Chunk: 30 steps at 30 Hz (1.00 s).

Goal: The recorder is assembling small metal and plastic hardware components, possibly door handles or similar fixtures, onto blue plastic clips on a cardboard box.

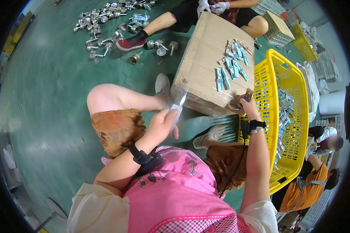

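In front of me stands a cardboard box (200, 58) with several light blue clip-like pieces (231, 70) and a few brownish ones lying on its top. My left hand (163, 123) is closed around a pale grey, flat handle-like piece (176, 112). A silvery, blurred strip extends from it toward the box's near left corner; its exact kind cannot be made out. At the box's near right corner, my right hand (249, 106) grips a brown notched piece (248, 94). A shiny brownish part (234, 106) shows beside those fingers at the box edge.
A yellow plastic basket (274, 62) holding many blue and silvery metal pieces (286, 105) stands right of the box. Across from me sits a person with gloved hands (212, 7). Metal cup-shaped parts (105, 15) lie heaped on the green floor. Other people work at the far right.
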Each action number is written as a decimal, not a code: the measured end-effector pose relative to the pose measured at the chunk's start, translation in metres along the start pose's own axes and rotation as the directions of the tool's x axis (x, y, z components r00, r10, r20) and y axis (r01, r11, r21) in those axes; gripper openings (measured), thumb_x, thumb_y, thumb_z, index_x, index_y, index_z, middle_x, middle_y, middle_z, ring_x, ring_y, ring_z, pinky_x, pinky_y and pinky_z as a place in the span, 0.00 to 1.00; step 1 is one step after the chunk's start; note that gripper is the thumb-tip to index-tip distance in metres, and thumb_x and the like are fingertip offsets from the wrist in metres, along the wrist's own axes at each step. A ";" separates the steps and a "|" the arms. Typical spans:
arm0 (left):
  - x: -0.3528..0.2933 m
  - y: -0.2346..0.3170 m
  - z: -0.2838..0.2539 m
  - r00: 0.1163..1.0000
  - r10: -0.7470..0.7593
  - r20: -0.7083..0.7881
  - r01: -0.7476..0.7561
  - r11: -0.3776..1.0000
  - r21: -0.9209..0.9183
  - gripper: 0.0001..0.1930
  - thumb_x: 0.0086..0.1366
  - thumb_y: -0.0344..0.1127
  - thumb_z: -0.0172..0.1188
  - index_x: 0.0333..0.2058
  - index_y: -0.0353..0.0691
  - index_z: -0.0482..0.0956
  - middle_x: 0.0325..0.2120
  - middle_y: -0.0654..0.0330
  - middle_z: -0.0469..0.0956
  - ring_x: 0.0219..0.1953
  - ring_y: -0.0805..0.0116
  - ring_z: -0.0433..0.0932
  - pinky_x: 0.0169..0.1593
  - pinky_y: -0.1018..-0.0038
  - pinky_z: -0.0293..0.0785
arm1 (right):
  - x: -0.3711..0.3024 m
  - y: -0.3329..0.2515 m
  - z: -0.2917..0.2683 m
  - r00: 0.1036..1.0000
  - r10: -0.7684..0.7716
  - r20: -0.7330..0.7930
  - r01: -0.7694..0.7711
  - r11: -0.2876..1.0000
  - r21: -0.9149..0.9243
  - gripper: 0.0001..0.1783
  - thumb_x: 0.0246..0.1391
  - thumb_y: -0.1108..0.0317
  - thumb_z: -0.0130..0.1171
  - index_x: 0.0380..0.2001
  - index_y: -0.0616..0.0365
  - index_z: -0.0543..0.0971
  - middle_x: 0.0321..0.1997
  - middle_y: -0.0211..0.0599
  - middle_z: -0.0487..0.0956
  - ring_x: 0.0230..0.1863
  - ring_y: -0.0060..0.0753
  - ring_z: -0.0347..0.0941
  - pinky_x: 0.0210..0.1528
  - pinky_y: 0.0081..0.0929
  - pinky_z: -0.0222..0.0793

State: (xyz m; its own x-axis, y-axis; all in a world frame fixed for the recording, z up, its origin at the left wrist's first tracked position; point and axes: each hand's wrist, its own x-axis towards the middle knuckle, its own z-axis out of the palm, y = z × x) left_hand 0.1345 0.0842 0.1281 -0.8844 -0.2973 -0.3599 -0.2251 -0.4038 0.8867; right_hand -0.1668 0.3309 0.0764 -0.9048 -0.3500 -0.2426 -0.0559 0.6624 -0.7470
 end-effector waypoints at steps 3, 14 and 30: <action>0.007 -0.015 -0.004 0.999 -0.019 -0.032 0.019 1.000 0.014 0.18 0.69 0.46 0.45 0.33 0.33 0.69 0.20 0.60 0.69 0.15 0.69 0.74 0.20 0.76 0.71 | 0.001 -0.001 -0.001 1.000 0.005 0.018 -0.005 1.000 -0.011 0.08 0.48 0.68 0.54 0.28 0.62 0.77 0.22 0.30 0.75 0.20 0.23 0.68 0.23 0.22 0.65; 0.002 -0.011 -0.002 0.994 -0.006 -0.111 0.028 0.980 0.197 0.17 0.69 0.43 0.46 0.27 0.35 0.66 0.16 0.63 0.68 0.14 0.71 0.74 0.17 0.77 0.64 | 0.004 -0.004 -0.002 0.998 0.046 0.050 -0.047 0.999 0.013 0.07 0.48 0.69 0.53 0.27 0.61 0.77 0.24 0.30 0.75 0.22 0.23 0.68 0.24 0.23 0.65; 0.012 -0.020 -0.002 0.992 -0.041 -0.117 0.058 0.988 0.144 0.17 0.69 0.44 0.46 0.29 0.33 0.68 0.16 0.62 0.68 0.13 0.70 0.73 0.17 0.76 0.67 | 0.002 -0.009 -0.002 0.996 0.065 0.062 -0.066 0.998 0.013 0.07 0.48 0.69 0.52 0.26 0.62 0.77 0.21 0.30 0.73 0.21 0.23 0.68 0.22 0.22 0.65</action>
State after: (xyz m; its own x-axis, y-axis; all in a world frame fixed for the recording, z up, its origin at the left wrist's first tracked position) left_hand 0.1287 0.0868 0.1054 -0.8204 -0.3795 -0.4276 -0.3324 -0.2919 0.8968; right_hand -0.1686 0.3257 0.0840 -0.8785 -0.3468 -0.3286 0.0093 0.6754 -0.7374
